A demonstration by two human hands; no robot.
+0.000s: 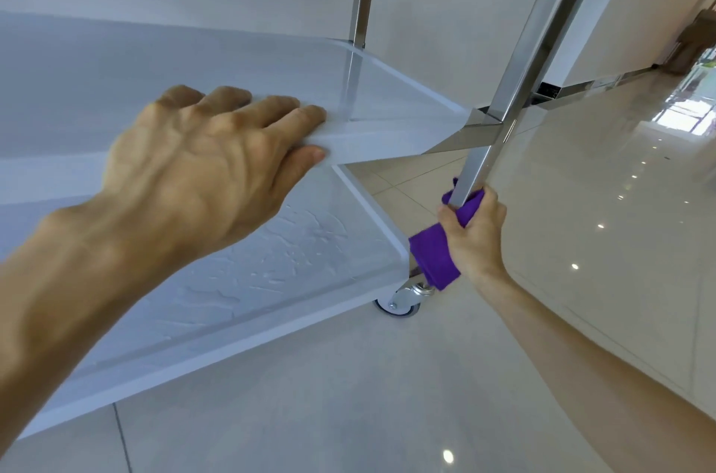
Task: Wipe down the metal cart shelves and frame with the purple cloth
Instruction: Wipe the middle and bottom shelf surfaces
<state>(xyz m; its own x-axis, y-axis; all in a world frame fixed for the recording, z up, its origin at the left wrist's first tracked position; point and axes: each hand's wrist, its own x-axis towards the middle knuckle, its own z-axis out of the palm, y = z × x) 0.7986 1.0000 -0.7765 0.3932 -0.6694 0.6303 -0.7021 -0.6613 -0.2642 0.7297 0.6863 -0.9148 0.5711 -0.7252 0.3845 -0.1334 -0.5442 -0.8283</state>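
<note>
**Wiping the front corner post, low down near the caster**

Head view: I have my right hand (474,230) wrapped around the near upright post (542,46) of the cart, low on it, with the purple cloth (438,255) clamped between my palm and the metal. Part of the cloth sits bunched against the post above my fingers, and a folded tail hangs out below my palm, just above the caster wheel (399,304). My left hand (205,170) lies flat on the front edge of the middle shelf (348,85), fingers straight on top and thumb along the rim, gripping nothing; I judge it is there to steady the cart.

To do this step well, I would keep the cloth between my fingers and the steel all the way round, so that every face of the post gets wiped, not only the front. I would run it in long, even passes along the post, squeezing firmly enough to lift marks. The left hand should bear down while I pull, since the cart stands on wheels over glossy floor tiles (387,414) and may roll. The loose tail could catch at the caster, so I would gather it in. The lower shelf (271,279) shows streaky patches; whether that is moisture or reflection I cannot tell.
</note>
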